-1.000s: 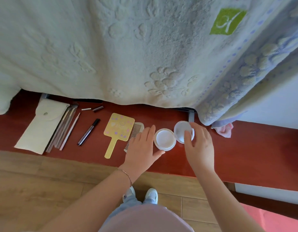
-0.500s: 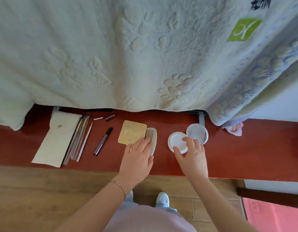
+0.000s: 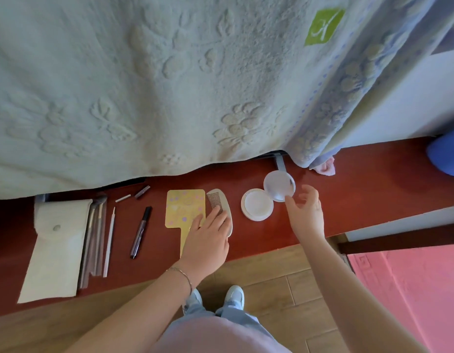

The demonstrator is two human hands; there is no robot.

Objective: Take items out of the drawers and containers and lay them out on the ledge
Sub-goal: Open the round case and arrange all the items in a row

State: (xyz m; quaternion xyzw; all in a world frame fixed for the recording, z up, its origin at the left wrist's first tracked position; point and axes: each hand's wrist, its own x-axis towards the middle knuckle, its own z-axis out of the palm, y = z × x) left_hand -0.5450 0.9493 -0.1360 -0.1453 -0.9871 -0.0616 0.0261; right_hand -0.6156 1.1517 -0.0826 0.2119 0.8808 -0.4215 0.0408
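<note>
My left hand [image 3: 208,238] lies flat, fingers straight, on the comb [image 3: 222,207] and yellow mirror [image 3: 182,207] (both on the ledge [image 3: 361,200]). My right hand [image 3: 306,212] hangs loose, holding nothing, beside the open jar [image 3: 256,207] and lid [image 3: 279,186].

A yellow mirror [image 3: 185,208] dotted with purple is lying on the dark red ledge [image 3: 348,200]; at nine o'clock, a white pouch [image 3: 56,248] is showing.
</note>
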